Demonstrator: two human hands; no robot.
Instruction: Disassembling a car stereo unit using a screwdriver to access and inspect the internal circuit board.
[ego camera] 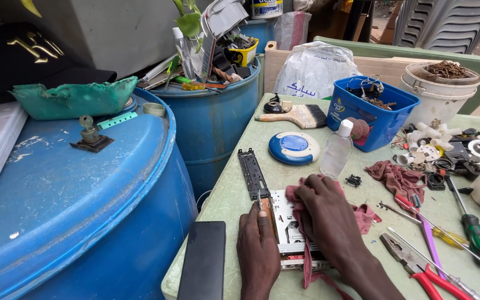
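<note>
Metal chassis (291, 230) lies flat on the green table (240, 183), near the front edge, btwn the black phone (203, 266) and the pliers (418, 266). My left hand (258, 244) rests on its left side, fingers flat and extended, thumb along the edge, pinning it rather than gripping. Right hand (329, 219) presses a reddish rag (306, 222) onto the top, fingers curled closed over the cloth. Separate black rail (252, 173) sits just beyond, w/ a clear bottle (337, 150) and a round blue-white disc (294, 148) further back. My read: a wipe-down is underway. To do it well I'd keep the left palm firm so the chassis can't skate, and work the rag in short strokes away from sharp stamped edges.
</note>
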